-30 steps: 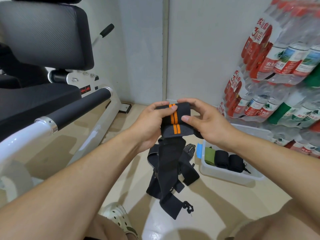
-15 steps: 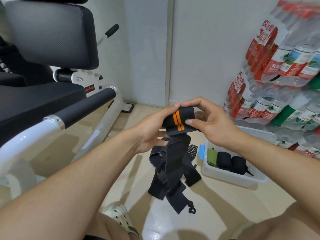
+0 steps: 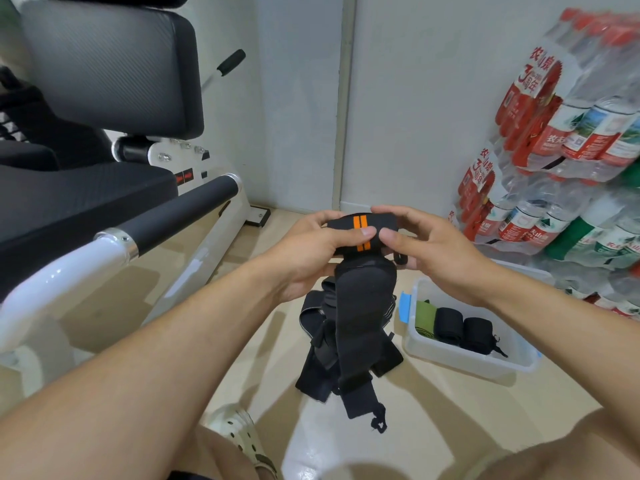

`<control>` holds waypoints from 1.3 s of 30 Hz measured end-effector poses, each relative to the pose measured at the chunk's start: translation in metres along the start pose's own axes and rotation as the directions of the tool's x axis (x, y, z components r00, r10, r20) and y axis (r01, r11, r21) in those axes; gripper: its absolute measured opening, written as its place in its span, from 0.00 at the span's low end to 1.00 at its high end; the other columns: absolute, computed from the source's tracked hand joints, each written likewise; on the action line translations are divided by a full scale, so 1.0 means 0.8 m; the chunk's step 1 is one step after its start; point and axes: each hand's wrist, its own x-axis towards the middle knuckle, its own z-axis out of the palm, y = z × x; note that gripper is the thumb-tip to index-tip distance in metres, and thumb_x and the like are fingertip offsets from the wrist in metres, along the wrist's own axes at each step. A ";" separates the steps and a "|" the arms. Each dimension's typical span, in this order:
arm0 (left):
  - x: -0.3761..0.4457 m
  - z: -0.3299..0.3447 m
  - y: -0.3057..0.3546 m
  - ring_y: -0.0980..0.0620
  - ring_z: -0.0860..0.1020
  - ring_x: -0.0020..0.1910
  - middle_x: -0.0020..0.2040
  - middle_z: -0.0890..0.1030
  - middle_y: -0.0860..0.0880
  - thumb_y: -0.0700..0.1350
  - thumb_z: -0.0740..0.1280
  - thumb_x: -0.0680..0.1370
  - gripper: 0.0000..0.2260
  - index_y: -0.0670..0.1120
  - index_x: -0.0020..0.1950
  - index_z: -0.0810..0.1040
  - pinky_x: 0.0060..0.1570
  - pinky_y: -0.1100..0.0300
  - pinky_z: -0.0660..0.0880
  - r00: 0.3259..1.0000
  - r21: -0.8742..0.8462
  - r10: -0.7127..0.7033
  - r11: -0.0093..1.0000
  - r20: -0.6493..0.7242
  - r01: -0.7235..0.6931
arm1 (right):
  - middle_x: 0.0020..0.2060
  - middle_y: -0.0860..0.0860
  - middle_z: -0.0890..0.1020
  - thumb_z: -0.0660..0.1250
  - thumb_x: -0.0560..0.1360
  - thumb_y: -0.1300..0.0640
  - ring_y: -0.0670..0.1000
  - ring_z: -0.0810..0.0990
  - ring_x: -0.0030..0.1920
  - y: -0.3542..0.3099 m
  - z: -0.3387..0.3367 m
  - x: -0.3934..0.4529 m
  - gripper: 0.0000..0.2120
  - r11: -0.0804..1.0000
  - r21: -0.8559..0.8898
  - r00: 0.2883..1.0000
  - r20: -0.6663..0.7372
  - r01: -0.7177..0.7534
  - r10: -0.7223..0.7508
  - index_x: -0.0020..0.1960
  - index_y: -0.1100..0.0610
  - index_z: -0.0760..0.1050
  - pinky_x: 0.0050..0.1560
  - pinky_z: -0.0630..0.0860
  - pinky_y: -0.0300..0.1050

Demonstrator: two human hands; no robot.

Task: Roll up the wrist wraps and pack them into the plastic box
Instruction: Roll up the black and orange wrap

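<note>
Bottles (image 3: 585, 140) — red labels reading 农夫山泉, 3周年

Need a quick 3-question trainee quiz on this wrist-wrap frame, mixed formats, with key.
1. True or false: the plastic box already holds three rolled wraps.
2. Multiple choice: the wrap gripped by the left hand and right hand has stripes that are A) green B) orange C) white.
3. Fill in: the wrap's unrolled tail hangs above a ___ of loose wraps on the floor.

Key: 1 true; 2 B; 3 pile.
</note>
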 end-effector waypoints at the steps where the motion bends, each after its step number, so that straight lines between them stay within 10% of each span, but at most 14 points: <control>1: 0.001 0.000 -0.001 0.49 0.85 0.46 0.49 0.86 0.45 0.39 0.76 0.74 0.23 0.41 0.67 0.75 0.48 0.53 0.82 1.000 -0.009 0.010 1.000 0.001 -0.010 | 0.62 0.52 0.83 0.72 0.70 0.46 0.55 0.84 0.59 0.001 0.000 0.001 0.29 0.999 0.044 0.999 0.023 -0.024 0.023 0.70 0.51 0.76 0.59 0.82 0.55; 10: 0.003 0.002 -0.005 0.51 0.84 0.43 0.48 0.83 0.48 0.27 0.75 0.69 0.23 0.45 0.59 0.77 0.43 0.56 0.82 0.996 0.014 0.088 0.996 -0.008 -0.088 | 0.59 0.51 0.83 0.72 0.71 0.57 0.54 0.83 0.60 0.005 -0.001 -0.002 0.24 0.995 0.098 0.999 0.044 -0.014 0.010 0.67 0.57 0.76 0.57 0.83 0.54; 21: -0.004 0.000 -0.001 0.46 0.83 0.59 0.59 0.85 0.47 0.63 0.66 0.78 0.21 0.52 0.63 0.83 0.59 0.48 0.81 0.990 0.110 -0.127 0.987 0.065 0.119 | 0.58 0.51 0.84 0.74 0.73 0.70 0.54 0.85 0.56 -0.001 0.003 -0.003 0.22 0.981 -0.073 0.983 -0.043 0.178 -0.181 0.60 0.50 0.81 0.59 0.83 0.51; 29: -0.003 0.006 0.000 0.52 0.86 0.47 0.49 0.87 0.48 0.50 0.69 0.80 0.10 0.46 0.57 0.84 0.48 0.55 0.82 0.997 0.046 -0.067 0.997 0.029 0.065 | 0.58 0.48 0.85 0.77 0.70 0.68 0.49 0.85 0.58 -0.005 -0.001 -0.004 0.28 0.989 -0.074 0.990 -0.047 0.131 -0.135 0.67 0.51 0.79 0.60 0.82 0.49; 39: 0.003 0.008 0.000 0.47 0.85 0.50 0.54 0.83 0.43 0.31 0.75 0.73 0.20 0.39 0.63 0.76 0.52 0.52 0.83 0.997 -0.008 0.078 0.997 -0.010 -0.078 | 0.58 0.51 0.84 0.74 0.68 0.47 0.53 0.84 0.59 0.000 -0.005 -0.001 0.31 0.994 0.107 0.998 -0.041 -0.033 0.038 0.69 0.51 0.76 0.59 0.81 0.54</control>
